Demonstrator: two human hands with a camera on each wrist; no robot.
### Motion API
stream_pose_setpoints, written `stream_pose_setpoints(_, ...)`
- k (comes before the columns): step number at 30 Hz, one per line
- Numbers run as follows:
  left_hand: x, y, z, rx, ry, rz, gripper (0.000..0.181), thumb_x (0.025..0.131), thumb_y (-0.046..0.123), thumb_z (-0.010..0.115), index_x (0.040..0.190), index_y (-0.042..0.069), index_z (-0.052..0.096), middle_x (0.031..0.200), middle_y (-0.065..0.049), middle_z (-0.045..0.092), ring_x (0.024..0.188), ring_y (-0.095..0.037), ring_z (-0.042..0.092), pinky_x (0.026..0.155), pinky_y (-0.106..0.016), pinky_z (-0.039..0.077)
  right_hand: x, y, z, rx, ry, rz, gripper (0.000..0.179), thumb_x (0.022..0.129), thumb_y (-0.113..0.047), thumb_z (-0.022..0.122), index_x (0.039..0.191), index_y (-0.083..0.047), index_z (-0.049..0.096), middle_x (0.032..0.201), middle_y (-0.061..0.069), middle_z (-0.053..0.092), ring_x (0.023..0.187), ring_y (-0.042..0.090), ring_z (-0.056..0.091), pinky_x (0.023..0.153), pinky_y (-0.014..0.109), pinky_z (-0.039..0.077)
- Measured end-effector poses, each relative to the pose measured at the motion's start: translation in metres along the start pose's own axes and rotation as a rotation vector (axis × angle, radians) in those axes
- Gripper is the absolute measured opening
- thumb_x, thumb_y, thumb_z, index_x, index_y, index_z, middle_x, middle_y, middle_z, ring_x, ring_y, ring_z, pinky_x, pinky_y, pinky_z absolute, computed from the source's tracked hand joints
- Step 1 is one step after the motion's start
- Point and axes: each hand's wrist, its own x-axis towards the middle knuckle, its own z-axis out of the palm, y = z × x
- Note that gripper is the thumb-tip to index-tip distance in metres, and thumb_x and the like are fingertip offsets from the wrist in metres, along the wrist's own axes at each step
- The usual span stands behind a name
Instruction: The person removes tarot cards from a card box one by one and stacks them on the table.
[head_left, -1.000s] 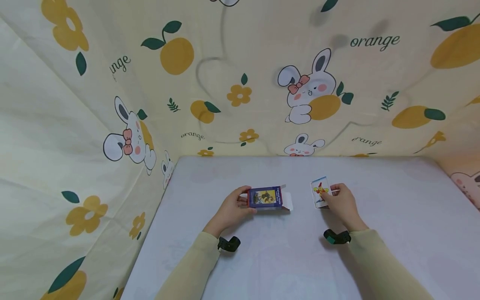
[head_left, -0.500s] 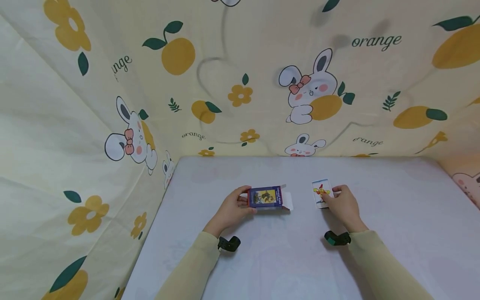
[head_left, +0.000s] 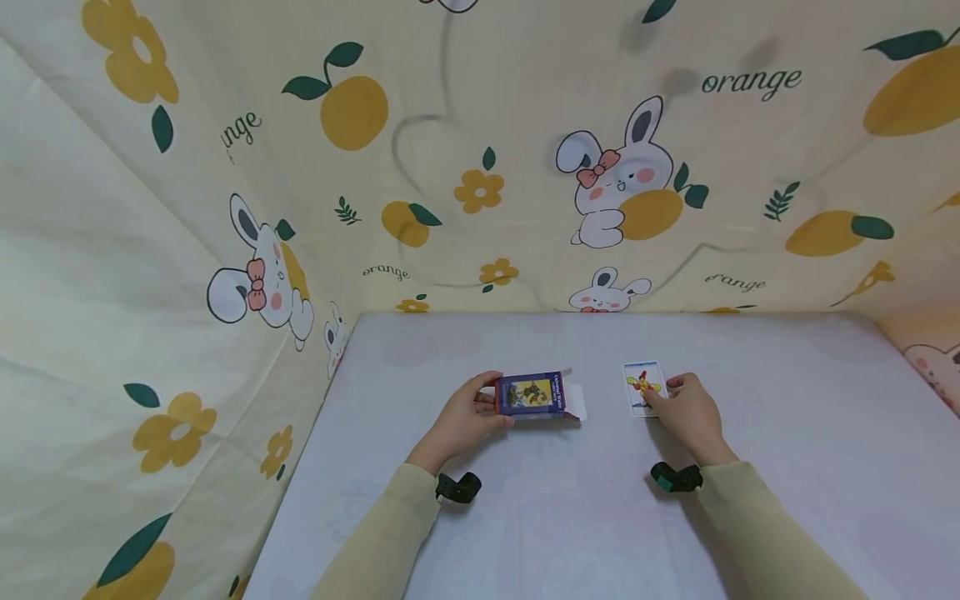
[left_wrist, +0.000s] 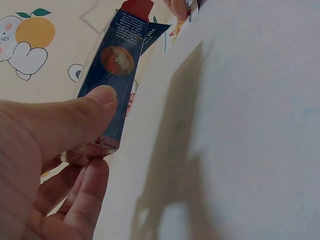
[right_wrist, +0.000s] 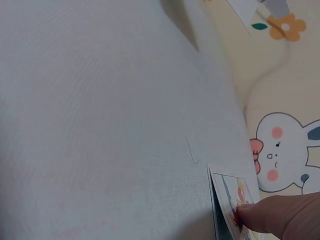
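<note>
In the head view, my left hand (head_left: 459,423) grips a dark blue card box (head_left: 517,413) by its left end. A yellow picture is on the box's front, and its flap stands open at the right end. The left wrist view shows my thumb pressed along the narrow side of the box (left_wrist: 117,85), fingers beneath. To the right, my right hand (head_left: 688,418) pinches a picture card (head_left: 636,372) with a red and yellow figure. In the right wrist view my thumb lies on the card's face (right_wrist: 227,187), and a dark layer shows behind it. Whether several cards are stacked, I cannot tell.
Under both hands is a white-covered table (head_left: 555,508). A cream cloth (head_left: 450,83) printed with rabbits and oranges hangs behind and along the left side. Each wrist wears a black camera, one on the left wrist (head_left: 459,488).
The card in my right hand has turned more upright and shifted slightly right and nearer. My left hand and the box stay where they were.
</note>
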Motion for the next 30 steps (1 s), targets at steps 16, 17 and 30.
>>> stream_pose_setpoints(16,-0.0016,-0.0013,0.0011,0.002,0.012,-0.008,0.078,0.078,0.023,0.083,0.145,0.025,0.042,0.135,-0.001,0.049,0.105,-0.014,0.057,0.09,-0.032,0.05,0.0039,0.0029,0.0026,-0.027,0.012,0.018,0.067,0.087,-0.035,0.068,0.123,0.013,0.039,0.104,0.03,0.055,0.083,0.035,0.051,0.064,0.037,0.039)
stream_pose_setpoints(17,-0.0018,-0.0016,0.0013,0.002,0.013,-0.008,0.078,0.078,0.023,0.083,0.145,0.025,0.042,0.136,-0.001,0.048,0.105,-0.014,0.057,0.09,-0.032,0.05,0.0039,0.0029,0.0025,-0.028,0.011,0.023,0.069,0.087,-0.035,0.069,0.124,0.014,0.037,0.104,0.031,0.055,0.083,0.035,0.051,0.064,0.038,0.039)
stream_pose_setpoints(30,-0.0026,-0.0047,0.0003,-0.009,0.013,0.009,0.079,0.078,0.024,0.082,0.145,0.024,0.041,0.137,-0.001,0.048,0.106,-0.014,0.057,0.09,-0.03,0.05,-0.0001,0.0048,0.0015,0.069,0.066,-0.005,0.077,0.09,-0.043,0.063,0.138,0.008,0.03,0.107,0.023,0.052,0.087,0.033,0.051,0.066,0.036,0.043)
